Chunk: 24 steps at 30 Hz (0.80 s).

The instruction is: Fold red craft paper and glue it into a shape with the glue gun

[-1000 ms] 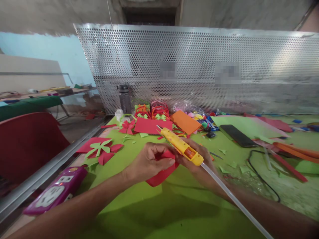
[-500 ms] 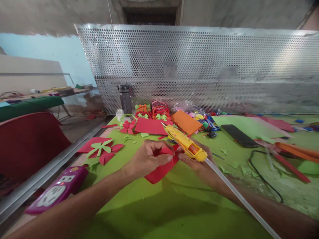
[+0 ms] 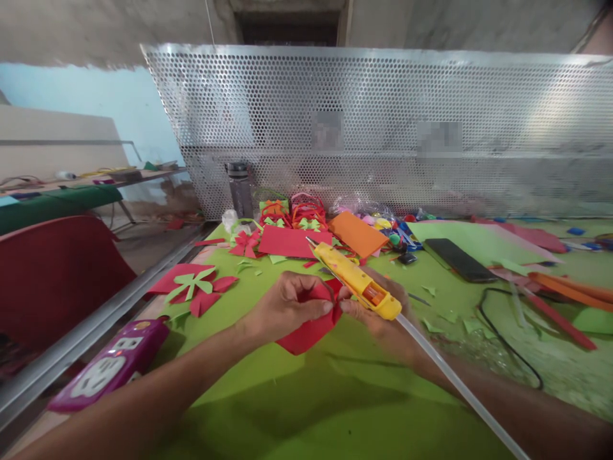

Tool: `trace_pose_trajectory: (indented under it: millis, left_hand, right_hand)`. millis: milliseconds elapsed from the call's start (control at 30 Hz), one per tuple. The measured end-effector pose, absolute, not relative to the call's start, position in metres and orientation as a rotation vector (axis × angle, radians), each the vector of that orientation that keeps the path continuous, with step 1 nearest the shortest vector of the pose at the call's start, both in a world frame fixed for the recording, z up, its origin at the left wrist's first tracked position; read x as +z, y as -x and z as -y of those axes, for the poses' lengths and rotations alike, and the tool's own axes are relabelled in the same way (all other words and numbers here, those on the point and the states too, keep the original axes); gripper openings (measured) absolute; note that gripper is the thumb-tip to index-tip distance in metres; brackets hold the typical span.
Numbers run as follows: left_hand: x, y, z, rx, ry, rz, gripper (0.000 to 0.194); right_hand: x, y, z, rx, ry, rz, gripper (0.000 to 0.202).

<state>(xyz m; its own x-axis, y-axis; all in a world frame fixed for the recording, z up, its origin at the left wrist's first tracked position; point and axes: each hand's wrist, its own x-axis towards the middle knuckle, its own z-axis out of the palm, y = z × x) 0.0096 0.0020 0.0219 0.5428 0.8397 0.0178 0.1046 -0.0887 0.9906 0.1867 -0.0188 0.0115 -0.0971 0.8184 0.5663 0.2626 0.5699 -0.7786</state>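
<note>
Low over the green-covered table (image 3: 268, 396), my left hand (image 3: 292, 306) pinches a folded red craft sheet (image 3: 306, 335) between thumb and fingers. My right hand (image 3: 366, 313) meets it from the other side, thumb and fingertips touching the red sheet's right edge. The same right hand holds a yellow hot glue gun (image 3: 352, 278), its metal nozzle tilted up and to the left. A long clear glue stick (image 3: 450, 370) runs out of the gun's back toward the lower right. The right fingers are partly hidden behind the gun.
To the left lie a purple power strip (image 3: 112, 367) and red and green cut flower shapes (image 3: 191, 284). Behind the hands are a red sheet (image 3: 292, 243), an orange sheet (image 3: 358, 233) and a bottle (image 3: 240, 191). A black phone (image 3: 460, 260) and a cable (image 3: 507, 345) lie right.
The glue gun has shifted slightly, its nozzle a little left and its rear slightly lower. Both hands keep their hold at the red sheet.
</note>
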Motion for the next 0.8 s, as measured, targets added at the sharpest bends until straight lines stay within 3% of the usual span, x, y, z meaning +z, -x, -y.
trace_pose_trajectory:
  millis: [800]
  left_hand:
    - [0.0178,-0.0127,-0.0056,0.755,-1.685,-0.861,0.031]
  right_hand:
    - [0.0123,-0.1876,0.0197,0.602,0.920,1.691,0.009]
